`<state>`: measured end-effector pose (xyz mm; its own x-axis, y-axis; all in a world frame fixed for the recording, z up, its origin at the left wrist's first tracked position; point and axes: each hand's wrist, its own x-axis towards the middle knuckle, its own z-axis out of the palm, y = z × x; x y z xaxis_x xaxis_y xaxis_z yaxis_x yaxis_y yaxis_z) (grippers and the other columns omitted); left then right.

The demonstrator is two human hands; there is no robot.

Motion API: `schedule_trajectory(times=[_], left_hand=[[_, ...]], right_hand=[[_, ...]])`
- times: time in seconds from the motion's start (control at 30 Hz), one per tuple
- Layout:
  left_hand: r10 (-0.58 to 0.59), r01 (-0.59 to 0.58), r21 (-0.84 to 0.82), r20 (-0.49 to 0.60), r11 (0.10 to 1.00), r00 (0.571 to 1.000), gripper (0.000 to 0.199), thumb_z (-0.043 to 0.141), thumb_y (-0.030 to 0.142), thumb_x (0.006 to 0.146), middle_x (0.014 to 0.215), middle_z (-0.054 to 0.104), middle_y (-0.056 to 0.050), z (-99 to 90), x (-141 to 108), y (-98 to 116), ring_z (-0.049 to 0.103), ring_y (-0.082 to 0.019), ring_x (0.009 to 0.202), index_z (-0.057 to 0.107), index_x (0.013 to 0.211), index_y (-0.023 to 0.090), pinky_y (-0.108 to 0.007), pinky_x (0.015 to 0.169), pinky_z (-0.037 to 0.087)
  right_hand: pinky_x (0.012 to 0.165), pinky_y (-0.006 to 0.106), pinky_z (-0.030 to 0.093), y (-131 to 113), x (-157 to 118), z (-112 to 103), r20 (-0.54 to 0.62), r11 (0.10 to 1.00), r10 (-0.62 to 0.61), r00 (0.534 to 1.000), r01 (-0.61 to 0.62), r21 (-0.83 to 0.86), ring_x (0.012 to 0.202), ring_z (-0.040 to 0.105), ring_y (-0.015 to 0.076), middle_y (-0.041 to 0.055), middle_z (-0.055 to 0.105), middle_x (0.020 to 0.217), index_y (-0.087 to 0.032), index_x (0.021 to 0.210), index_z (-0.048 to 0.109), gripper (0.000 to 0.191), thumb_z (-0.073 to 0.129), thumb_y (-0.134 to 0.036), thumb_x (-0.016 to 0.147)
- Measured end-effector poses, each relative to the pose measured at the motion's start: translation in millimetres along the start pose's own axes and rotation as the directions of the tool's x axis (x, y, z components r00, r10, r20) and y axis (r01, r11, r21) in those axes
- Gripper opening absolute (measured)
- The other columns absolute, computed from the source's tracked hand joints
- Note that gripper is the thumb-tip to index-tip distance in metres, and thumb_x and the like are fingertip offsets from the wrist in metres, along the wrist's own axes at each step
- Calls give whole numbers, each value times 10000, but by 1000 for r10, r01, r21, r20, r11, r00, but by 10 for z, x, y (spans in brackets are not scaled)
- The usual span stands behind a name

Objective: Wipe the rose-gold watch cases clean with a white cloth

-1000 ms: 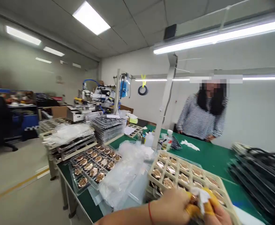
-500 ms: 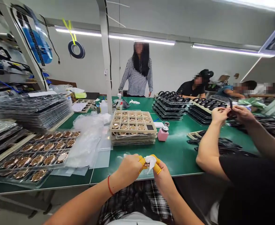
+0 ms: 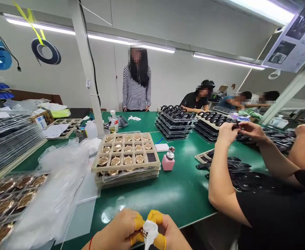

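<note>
Both of my hands are together low in front, at the table's near edge, with yellow covers on several fingertips. My left hand [image 3: 122, 227] pinches a small gold-coloured watch case [image 3: 143, 233], of which only a bit of edge shows. My right hand [image 3: 171, 231] is closed on a crumpled white wipe [image 3: 151, 230], pressing it against the case. Beyond them stands a stack of beige compartment trays [image 3: 127, 166], the top one holding rows of gold watch cases [image 3: 127, 159]. A pink pump bottle [image 3: 168, 164] with a metal top is right of the stack.
Plastic sheeting [image 3: 61, 173] and a clear tray of watch cases [image 3: 9, 198] lie left. A co-worker's arms [image 3: 225, 173] work at right above black straps [image 3: 235, 168]. Stacked trays of black bands [image 3: 174, 121] stand farther back. A post [image 3: 86, 69] rises behind the sheeting.
My view has swung right and closer to the table, so things appear shifted left and my hands sit lower. My hands still hold the watch case and wipe, turned slightly.
</note>
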<state>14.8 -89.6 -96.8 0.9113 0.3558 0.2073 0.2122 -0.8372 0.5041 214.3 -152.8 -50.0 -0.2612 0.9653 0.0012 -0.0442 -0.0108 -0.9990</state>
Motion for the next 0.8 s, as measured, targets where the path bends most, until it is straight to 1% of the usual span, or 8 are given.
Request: schedule_trajectory(times=[0.1, 0.23, 0.33, 0.4, 0.53, 0.67, 0.73, 0.8], left_hand=[[-100, 82, -183, -88, 980, 991, 441, 348, 507, 945, 641, 568, -19, -204, 333, -255, 494, -147, 580, 584, 702, 225, -263, 558, 386], [-191, 145, -309, -125, 940, 974, 240, 498, 408, 937, 1006, 628, -47, -664, 1189, -514, 600, -159, 825, 622, 1021, 220, -318, 737, 524], [-218, 164, -398, -94, 903, 971, 206, 537, 341, 929, 1183, 584, -67, -945, 2019, -471, 593, -185, 990, 604, 1099, 245, -347, 843, 529], [-226, 175, -466, -56, 867, 972, 195, 543, 324, 927, 1197, 581, -65, -1067, 2611, -298, 587, -192, 1014, 607, 1099, 258, -351, 855, 527], [-245, 189, -578, -20, 794, 969, 195, 542, 355, 920, 1185, 586, -59, -1220, 3874, 337, 586, -202, 1018, 625, 1079, 276, -339, 860, 530], [-293, 169, -653, -84, 739, 952, 259, 534, 352, 928, 1215, 571, -79, -1322, 4984, 1111, 579, -216, 1035, 595, 1143, 221, -392, 869, 526], [-347, 177, -684, -119, 707, 930, 306, 521, 373, 929, 1206, 576, -66, -1331, 5238, 1391, 571, -256, 1056, 595, 1151, 175, -419, 875, 524], [-432, 223, -716, -121, 661, 893, 296, 539, 367, 921, 1194, 581, -68, -1288, 5185, 1535, 583, -246, 1030, 599, 1138, 176, -402, 848, 535]], right_hand=[[807, 353, 530, -597, 489, -746, 9, 999, -33, 999, 34, -36, 939, 619, 181, 64, 623, 1120, -187, 1090, 611, 253, 530, -360, 925], [744, 379, 536, -1489, 1050, -2024, -52, 996, -69, 996, 66, -58, 945, 614, 235, 64, 673, 1051, -287, 1077, 644, 321, 572, -505, 853], [673, 397, 515, -1956, 1221, -2755, -152, 998, -45, 987, 40, -41, 947, 612, 304, 6, 713, 891, -402, 999, 687, 334, 704, -543, 696], [675, 381, 520, -2132, 1246, -3012, -222, 1000, -2, 975, -2, -19, 949, 618, 288, -24, 701, 882, -414, 979, 686, 306, 680, -559, 710], [787, 342, 526, -2334, 1148, -3018, -301, 996, 88, 950, -86, 18, 949, 614, 224, 20, 658, 1057, -245, 997, 662, 281, 524, -469, 897], [817, 344, 530, -2469, 761, -2553, -294, 991, 131, 947, -130, 24, 976, 612, 183, 64, 603, 1169, -213, 1103, 610, 236, 536, -347, 924], [813, 381, 537, -2458, 514, -2259, -282, 989, 144, 948, -143, 26, 980, 617, 207, 73, 598, 1158, -168, 1162, 573, 307, 575, -334, 904], [815, 395, 539, -2374, 317, -1995, -286, 988, 156, 945, -153, 34, 982, 616, 214, 75, 597, 1157, -152, 1170, 567, 321, 574, -332, 904]])
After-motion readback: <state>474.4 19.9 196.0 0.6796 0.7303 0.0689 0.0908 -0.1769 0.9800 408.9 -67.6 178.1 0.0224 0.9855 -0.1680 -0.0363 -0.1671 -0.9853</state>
